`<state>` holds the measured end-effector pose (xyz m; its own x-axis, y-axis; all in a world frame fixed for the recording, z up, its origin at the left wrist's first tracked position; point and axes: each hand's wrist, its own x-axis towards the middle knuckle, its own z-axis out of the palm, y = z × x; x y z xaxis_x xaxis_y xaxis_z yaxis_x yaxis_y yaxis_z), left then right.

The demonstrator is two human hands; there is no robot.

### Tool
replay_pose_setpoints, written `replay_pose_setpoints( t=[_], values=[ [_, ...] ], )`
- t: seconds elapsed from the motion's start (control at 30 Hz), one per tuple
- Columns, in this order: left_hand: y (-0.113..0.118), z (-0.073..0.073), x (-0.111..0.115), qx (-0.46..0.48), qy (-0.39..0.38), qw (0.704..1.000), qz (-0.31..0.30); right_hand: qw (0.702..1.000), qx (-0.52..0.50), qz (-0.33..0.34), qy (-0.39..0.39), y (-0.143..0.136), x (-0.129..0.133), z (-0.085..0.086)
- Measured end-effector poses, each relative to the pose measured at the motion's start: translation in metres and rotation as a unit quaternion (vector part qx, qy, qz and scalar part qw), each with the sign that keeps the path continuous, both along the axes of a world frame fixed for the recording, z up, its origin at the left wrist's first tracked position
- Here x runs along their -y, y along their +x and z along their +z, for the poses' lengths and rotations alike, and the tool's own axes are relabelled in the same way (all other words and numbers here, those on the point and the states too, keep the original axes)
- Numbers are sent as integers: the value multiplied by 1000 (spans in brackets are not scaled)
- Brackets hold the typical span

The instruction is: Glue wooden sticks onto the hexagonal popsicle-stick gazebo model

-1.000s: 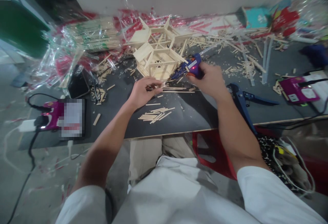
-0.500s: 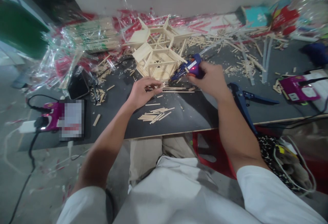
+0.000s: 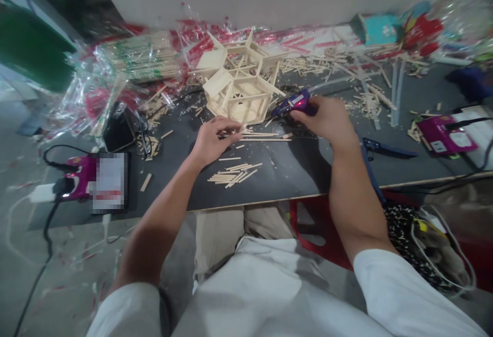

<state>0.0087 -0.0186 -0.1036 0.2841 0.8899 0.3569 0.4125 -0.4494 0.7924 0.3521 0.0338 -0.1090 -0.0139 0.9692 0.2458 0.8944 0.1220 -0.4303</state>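
Note:
A pale wooden stick model (image 3: pixel 246 101) with open hexagonal frames and slanted panels stands on the dark table. In front of its base, my left hand (image 3: pixel 216 139) is closed, thumb and fingers pinching a small pale piece (image 3: pixel 244 128) whose kind I cannot make out. My right hand (image 3: pixel 330 120) is wrapped around a blue hot glue gun (image 3: pixel 295 103) with a red light lit and a clear glue stick trailing from its back. The gun's nozzle points left, apart from the model's right side. Thin wooden sticks (image 3: pixel 265 139) lie just right of my left fingertips.
Loose short sticks (image 3: pixel 233 173) lie near the table's front edge. Blue cutters (image 3: pixel 389 148) rest beside my right forearm. A phone (image 3: pixel 110 182) and a purple power adapter (image 3: pixel 81 178) sit at left, another purple box (image 3: pixel 447 134) at right. Plastic wrapping (image 3: pixel 134 54) and wood scraps crowd the back.
My right hand has drawn the glue gun rightward, away from the model's base. My left hand stays almost in place, still pinching. The view has shifted slightly.

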Motion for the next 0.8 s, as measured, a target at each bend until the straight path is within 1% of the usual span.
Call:
replay_pose_setpoints(
  t=[0.1, 0.17, 0.23, 0.27, 0.3, 0.37, 0.4, 0.47, 0.53, 0.63, 0.8],
  values=[
    [0, -1, -1, -9, 1, 1000, 12, 999, -20, 3, 29, -1, 1, 1],
    [0, -1, -1, -7, 1, 1000, 13, 997, -27, 14, 74, -8, 6, 9],
    [1, -1, -1, -7, 4, 1000, 11, 994, -36, 55, 91, -23, 15, 19],
    [1, -1, -1, -10, 6, 1000, 12, 991, -45, 99, 77, -33, 21, 23],
    [1, -1, -1, -15, 9, 1000, 14, 984, -55, 162, 52, -44, 27, 25],
    [1, -2, -1, -25, 15, 999, 22, 951, -70, 301, 12, -68, 39, 24],
    [1, -2, -1, -26, 17, 999, 25, 933, -70, 354, -1, -80, 45, 21],
    [0, -1, -1, -23, 17, 999, 29, 908, -62, 414, -10, -100, 54, 14],
    [0, 0, 0, -19, 17, 999, 32, 903, -38, 429, -16, -113, 59, 6],
    [0, 1, 0, -20, 28, 999, 33, 912, -7, 409, -26, -122, 60, -1],
    [1, 0, 1, -45, 37, 998, 40, 928, 16, 369, -45, -122, 59, 1]
  ],
)
